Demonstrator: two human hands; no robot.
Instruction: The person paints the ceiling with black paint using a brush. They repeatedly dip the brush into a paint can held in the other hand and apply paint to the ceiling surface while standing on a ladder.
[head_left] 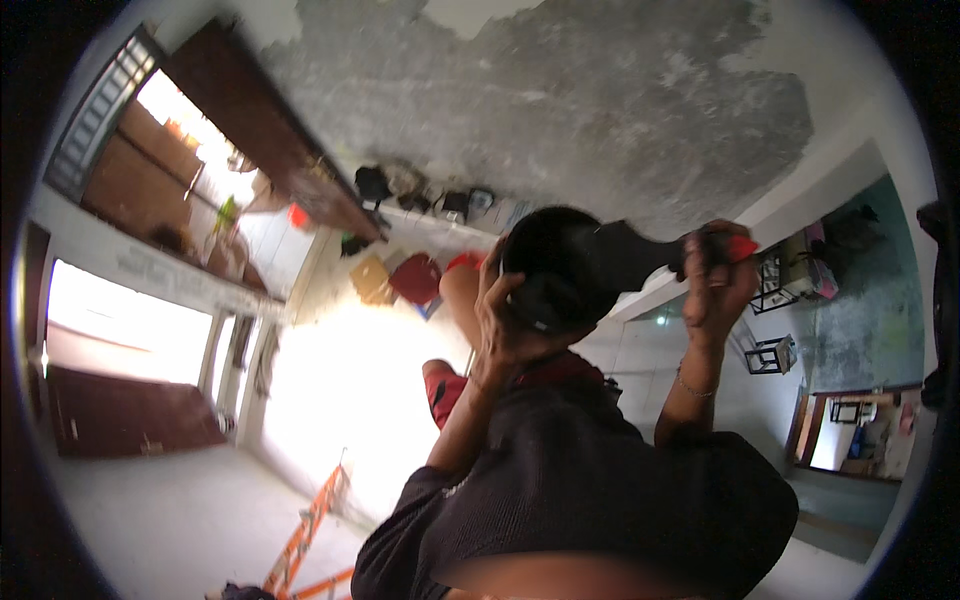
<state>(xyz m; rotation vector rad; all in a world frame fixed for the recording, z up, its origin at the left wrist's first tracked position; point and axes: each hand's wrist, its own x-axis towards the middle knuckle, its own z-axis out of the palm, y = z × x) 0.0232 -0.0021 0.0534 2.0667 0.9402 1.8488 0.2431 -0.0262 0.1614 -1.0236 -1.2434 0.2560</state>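
Wall (560,110): we face a broad rough grey patch edged by pale paint.
Door (265,125): dark brown, open at our upper left.
Light: glare we see whitens the pale floor (350,400).
Stool (768,357): we spot it dark-framed at right, near a greenish wall (865,330).

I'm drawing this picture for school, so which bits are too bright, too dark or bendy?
In the head view, glare turns part of the wide pale floor white; there too, the inside of the round black container is too dark for detail; the head view's fisheye lens bends straight edges toward its rim.
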